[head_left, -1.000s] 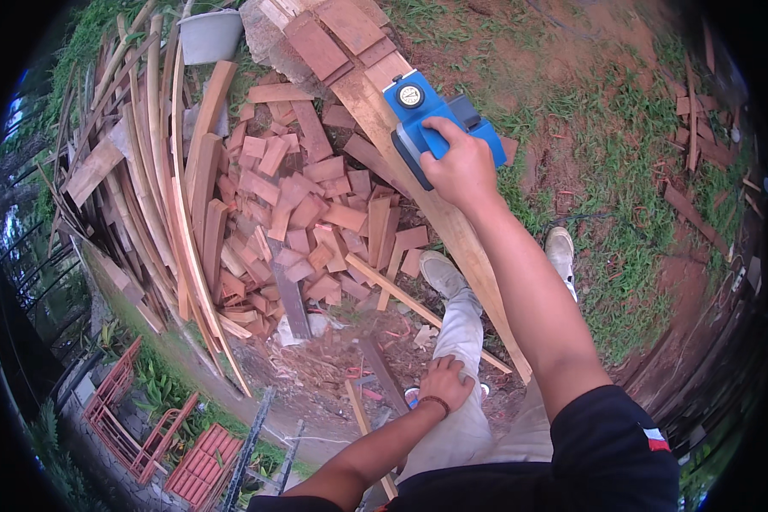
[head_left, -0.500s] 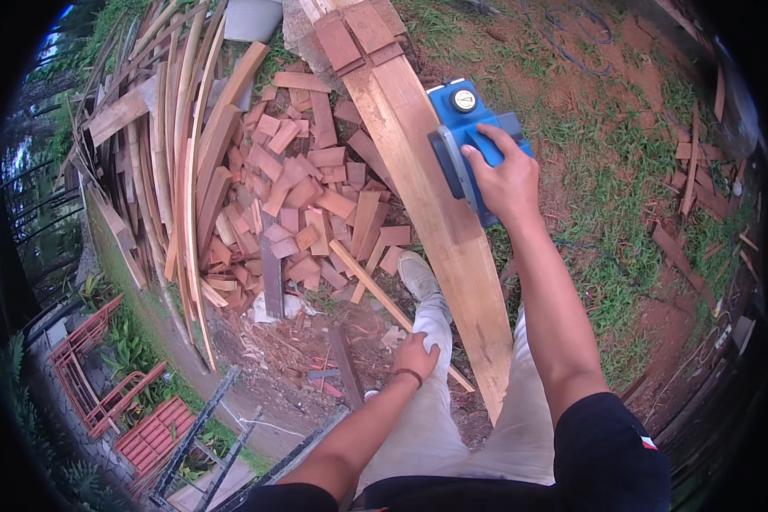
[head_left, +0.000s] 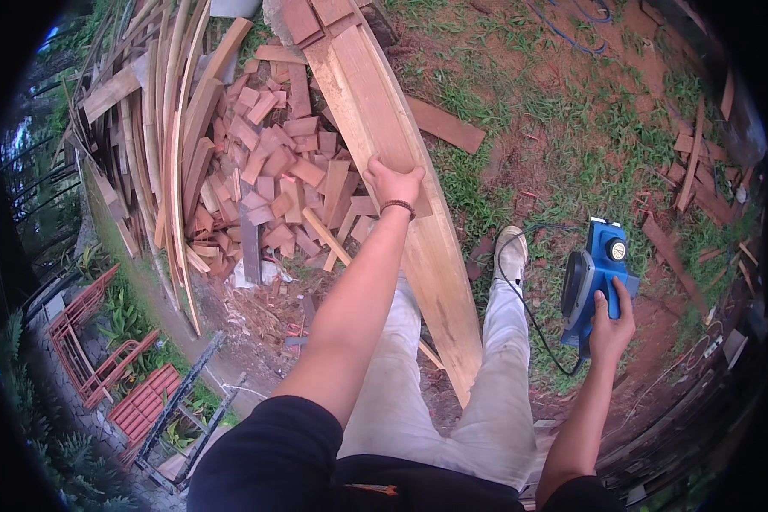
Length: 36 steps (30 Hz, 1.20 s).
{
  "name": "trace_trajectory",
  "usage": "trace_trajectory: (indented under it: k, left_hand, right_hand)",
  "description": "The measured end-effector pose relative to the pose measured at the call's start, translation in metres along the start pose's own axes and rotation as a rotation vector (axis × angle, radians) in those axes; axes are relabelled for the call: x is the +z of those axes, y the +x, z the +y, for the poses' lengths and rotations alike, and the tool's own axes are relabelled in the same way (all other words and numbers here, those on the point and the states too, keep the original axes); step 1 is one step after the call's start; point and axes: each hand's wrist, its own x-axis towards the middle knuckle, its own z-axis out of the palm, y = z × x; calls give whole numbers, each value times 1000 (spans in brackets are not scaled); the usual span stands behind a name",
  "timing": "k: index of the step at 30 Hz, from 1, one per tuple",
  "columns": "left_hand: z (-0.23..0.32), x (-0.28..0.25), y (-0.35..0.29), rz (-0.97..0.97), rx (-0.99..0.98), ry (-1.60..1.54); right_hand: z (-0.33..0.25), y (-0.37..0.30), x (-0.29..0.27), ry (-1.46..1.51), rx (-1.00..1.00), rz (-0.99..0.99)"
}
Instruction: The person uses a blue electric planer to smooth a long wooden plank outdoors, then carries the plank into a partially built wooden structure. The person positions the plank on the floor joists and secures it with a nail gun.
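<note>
My right hand point(head_left: 610, 328) is closed round the handle of a blue electric hand planer point(head_left: 596, 277), held off to the right of the beam, over the grass. A black cord point(head_left: 533, 328) hangs from the planer and loops past my right shoe. A long light-brown wooden beam point(head_left: 439, 282) runs away from between my legs. Along its top lies a narrower reddish plank point(head_left: 375, 102). My left hand point(head_left: 392, 183) straddles the near end of that plank, thumb at the right edge and fingers at the left; the fingertips are partly hidden.
A heap of reddish wood offcuts point(head_left: 290, 162) lies left of the beam, with long boards point(head_left: 175, 128) stacked beyond it. Short reddish pieces point(head_left: 303, 21) sit at the beam's far end. A loose board point(head_left: 444, 124) lies on the grass. Red metal frames point(head_left: 81, 333) stand lower left.
The planer has left the beam and moved right and nearer in my right hand. My left hand has gone from my left leg to the plank on the beam.
</note>
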Motion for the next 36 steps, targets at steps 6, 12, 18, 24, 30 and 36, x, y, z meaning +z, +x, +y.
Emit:
trace_trajectory:
  k: [6,12,18,24,30,36]
  left_hand:
    - [-4,-78,-9,-535,-156,-922]
    - [0,-109,-2,-672,-231,-1106]
    - [5,-115,1,-677,-262,-1153]
    - [14,-90,0,-454,-155,-905]
    - [17,-22,12,-63,-53,157]
    - [32,-5,19,-18,-44,327]
  right_hand:
    - [38,1,-7,-38,2,-76]
    - [28,-3,13,64,-38,-148]
    - [11,-6,28,121,-70,-173]
    - [-1,-14,35,126,-77,-184]
    - [-19,-28,64,56,-284,-173]
    - [-38,-58,109,37,-384,-262]
